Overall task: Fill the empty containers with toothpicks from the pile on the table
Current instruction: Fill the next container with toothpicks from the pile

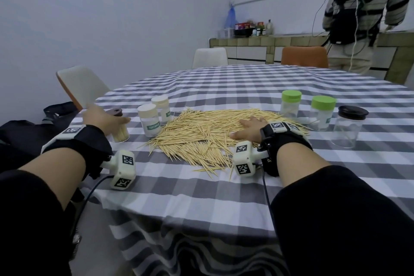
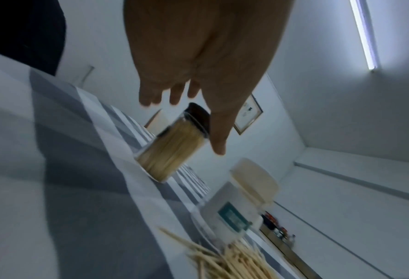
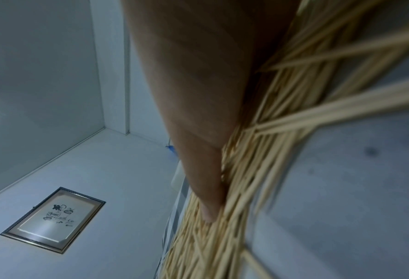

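Observation:
A wide pile of toothpicks (image 1: pixel 197 139) lies in the middle of the checked tablecloth (image 1: pixel 224 188). My right hand (image 1: pixel 246 127) lies flat on the pile's right part, fingers straight; in the right wrist view the thumb (image 3: pixel 208 188) rests on the sticks (image 3: pixel 258 169). My left hand (image 1: pixel 112 122) is at the table's left with straight, spread fingers (image 2: pixel 177 94), just over a brown-lidded jar (image 2: pixel 172 149) packed with toothpicks. Whether it touches the jar I cannot tell. Two cream-lidded containers (image 1: pixel 150 122) stand beside the jar. Two green-lidded containers (image 1: pixel 290 104) and a dark-lidded clear jar (image 1: pixel 346 127) stand at the right.
Chairs stand around the far side of the table: a white one (image 1: pixel 83 85) at the left, another white (image 1: pixel 209 57), an orange one (image 1: pixel 304 56). A person in a striped top (image 1: pixel 363 6) stands at the counter at the back right. A black bag (image 1: pixel 26 127) lies at the left.

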